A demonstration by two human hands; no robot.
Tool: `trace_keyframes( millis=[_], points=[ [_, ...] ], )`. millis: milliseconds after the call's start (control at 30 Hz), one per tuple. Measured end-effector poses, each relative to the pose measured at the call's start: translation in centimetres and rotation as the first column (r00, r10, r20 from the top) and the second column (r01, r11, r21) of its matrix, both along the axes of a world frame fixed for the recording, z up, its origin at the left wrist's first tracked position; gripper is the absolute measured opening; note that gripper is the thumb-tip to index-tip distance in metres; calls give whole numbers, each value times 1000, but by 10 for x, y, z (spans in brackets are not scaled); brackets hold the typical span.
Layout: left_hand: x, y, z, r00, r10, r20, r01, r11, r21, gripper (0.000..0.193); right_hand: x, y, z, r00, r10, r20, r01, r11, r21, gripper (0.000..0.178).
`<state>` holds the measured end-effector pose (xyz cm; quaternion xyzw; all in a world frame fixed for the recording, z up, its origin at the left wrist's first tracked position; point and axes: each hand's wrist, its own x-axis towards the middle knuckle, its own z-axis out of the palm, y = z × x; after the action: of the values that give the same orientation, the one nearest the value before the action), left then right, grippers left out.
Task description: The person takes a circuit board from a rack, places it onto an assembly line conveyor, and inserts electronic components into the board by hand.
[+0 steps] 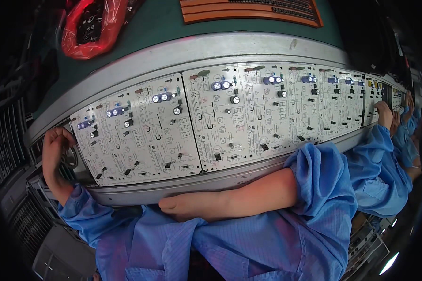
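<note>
My left hand (57,143) is at the left end of the conveyor, its fingers bent together by the corner of the nearest circuit board panel (143,112). Whatever may be between those fingertips is too small to tell. Across my front lies my right forearm, with my right hand (190,206) closed against the near metal rail (183,185); its fingertips are tucked out of sight. The white panel carries blue capacitors (162,97) and small black parts. Another white circuit board panel (255,112) adjoins it on the right, with similar parts.
Beyond the far rail (211,44), a green surface (159,25) bears a red plastic bag (82,47) of dark parts and an orange tray (248,14) with rows of black parts. At right, co-workers in blue (380,173) stand along the line, one hand (384,114) over the boards.
</note>
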<state>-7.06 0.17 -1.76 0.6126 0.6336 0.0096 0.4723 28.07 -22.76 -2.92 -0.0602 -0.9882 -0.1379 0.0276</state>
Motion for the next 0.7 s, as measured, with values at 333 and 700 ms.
trace_keyframes(
  millis=[333,700],
  points=[
    [40,-57,5,852,196,485,-301,942,149,25,-9,-20,-62,932,-201,-303,-69,720,-690,26],
    [15,-23,-14,981,145,129,-143,989,-22,22,-21,-23,-76,688,-621,-375,-568,-140,-811,25]
  ],
)
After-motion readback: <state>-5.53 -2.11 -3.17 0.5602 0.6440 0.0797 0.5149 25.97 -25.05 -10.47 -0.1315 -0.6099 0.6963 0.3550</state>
